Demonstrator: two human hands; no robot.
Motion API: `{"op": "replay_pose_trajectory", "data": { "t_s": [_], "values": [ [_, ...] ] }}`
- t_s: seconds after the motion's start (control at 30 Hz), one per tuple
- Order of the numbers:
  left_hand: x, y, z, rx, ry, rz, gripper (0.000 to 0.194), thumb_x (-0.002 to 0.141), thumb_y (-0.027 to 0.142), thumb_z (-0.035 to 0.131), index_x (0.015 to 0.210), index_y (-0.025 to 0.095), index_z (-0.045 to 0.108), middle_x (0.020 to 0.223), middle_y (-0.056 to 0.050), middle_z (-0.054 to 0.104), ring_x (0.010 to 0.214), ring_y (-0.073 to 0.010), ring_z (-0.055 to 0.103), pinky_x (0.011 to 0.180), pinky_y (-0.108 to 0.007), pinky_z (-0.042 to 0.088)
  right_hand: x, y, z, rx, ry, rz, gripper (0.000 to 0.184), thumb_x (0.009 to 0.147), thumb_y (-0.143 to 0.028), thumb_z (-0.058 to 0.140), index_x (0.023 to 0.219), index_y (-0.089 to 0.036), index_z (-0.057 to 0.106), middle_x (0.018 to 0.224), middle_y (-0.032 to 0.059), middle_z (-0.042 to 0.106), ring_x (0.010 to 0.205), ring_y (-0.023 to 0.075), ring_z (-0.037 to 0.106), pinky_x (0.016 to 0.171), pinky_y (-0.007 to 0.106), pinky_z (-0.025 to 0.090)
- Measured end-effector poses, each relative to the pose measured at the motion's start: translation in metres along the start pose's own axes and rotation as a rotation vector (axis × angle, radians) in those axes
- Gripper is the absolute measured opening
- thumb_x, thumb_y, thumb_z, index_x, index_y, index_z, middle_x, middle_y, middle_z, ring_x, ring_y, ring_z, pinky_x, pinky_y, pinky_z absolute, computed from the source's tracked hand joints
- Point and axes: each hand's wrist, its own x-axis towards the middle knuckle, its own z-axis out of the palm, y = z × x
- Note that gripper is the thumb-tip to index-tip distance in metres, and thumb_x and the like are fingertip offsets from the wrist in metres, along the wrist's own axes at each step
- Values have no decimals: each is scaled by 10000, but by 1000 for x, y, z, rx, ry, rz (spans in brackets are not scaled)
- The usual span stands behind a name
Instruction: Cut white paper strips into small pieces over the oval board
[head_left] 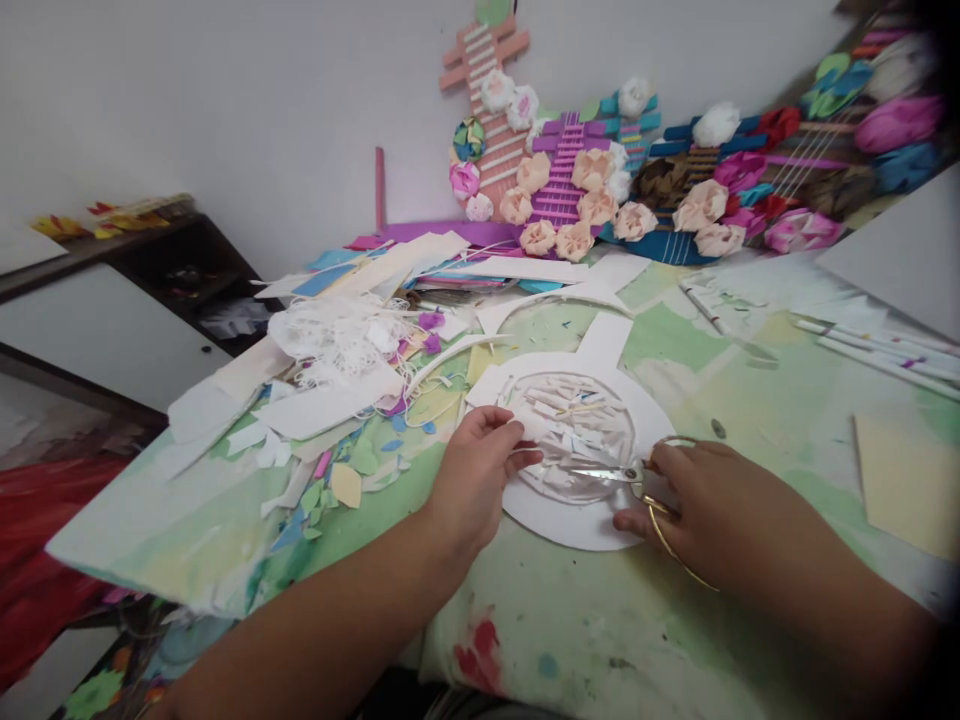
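Observation:
My right hand point(705, 500) is closed around the gold handles of a pair of scissors point(600, 473), whose silver blades point left. My left hand point(480, 470) pinches a small white paper strip point(529, 428) at the blades' tips. Both hands rest over a clear round dish point(574, 435) filled with white paper snippets. The dish sits on a round white paper cut-out point(592, 525) with a tab at its far side.
The paint-stained green table point(600, 620) carries white paper scraps and tangled string point(337, 340) at the left, coloured confetti point(337, 485), pens point(877, 345) and a cream sheet point(907, 480) at the right. Paper-flower stick crafts point(570, 190) lean against the wall behind.

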Motion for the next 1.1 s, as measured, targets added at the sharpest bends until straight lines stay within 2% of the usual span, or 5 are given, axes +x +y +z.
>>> {"op": "replay_pose_trajectory", "data": {
  "t_s": [0.23, 0.5, 0.67, 0.83, 1.1],
  "values": [
    [-1, 2, 1, 94, 30, 72, 159, 628, 186, 567, 737, 156, 455, 642, 34, 469, 545, -62, 506, 575, -230, 459, -1, -3, -9, -338, 269, -35, 294, 759, -363, 381, 807, -121, 540, 831, 152, 536, 812, 280, 438, 691, 372, 310],
    [5, 2, -2, 201, 104, 234, 160, 651, 216, 552, 773, 162, 464, 702, 26, 463, 579, -60, 507, 596, -224, 458, 16, 20, -30, -500, 276, -253, 267, 789, -282, 351, 861, -135, 563, 798, 124, 535, 782, 263, 430, 700, 380, 287],
    [0, -3, -2, 134, -88, 326, 178, 662, 215, 560, 817, 174, 484, 790, 7, 475, 738, -98, 509, 702, -277, 460, 18, 20, -40, -552, 332, -428, 239, 781, -180, 371, 899, -126, 571, 811, 104, 564, 768, 229, 449, 702, 358, 312],
    [-9, -3, 2, -84, -311, 297, 128, 672, 167, 565, 777, 184, 494, 744, 24, 501, 723, -78, 507, 753, -286, 427, 17, 6, -45, -667, 435, -456, 192, 741, -156, 444, 872, -123, 579, 771, 81, 562, 726, 212, 460, 667, 329, 324],
    [-14, 3, 10, -305, -319, 101, 215, 672, 89, 547, 853, 186, 481, 794, 31, 433, 737, -79, 495, 777, -407, 435, 21, -3, -41, -577, 402, -431, 149, 724, -220, 471, 815, -143, 560, 756, 62, 549, 735, 213, 461, 691, 326, 318]
  ]
}}
